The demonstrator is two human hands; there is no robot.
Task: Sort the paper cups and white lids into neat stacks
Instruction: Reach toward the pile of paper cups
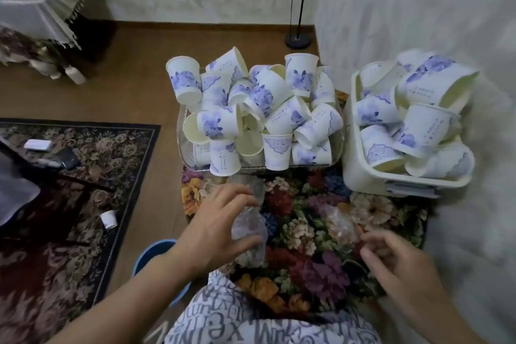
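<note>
Preparatory step, no stack begun: left hand [215, 227] gripping clear plastic wrap [249, 234] on floral cloth [304, 234], right hand [396, 260] loosely curled, holding nothing discernible; next, reaching beyond to loose paper cups [259, 109] heaped in clear tray [184, 131] and white bin [360, 173].

The room is dim, with soft even light and only weak shadows under my hands [220, 229]. The picture is slightly blurred and grainy. The wide lens bends the edges, so the walls curve. The cups [259, 109] look pale, almost washed out, without hard glare.
</note>
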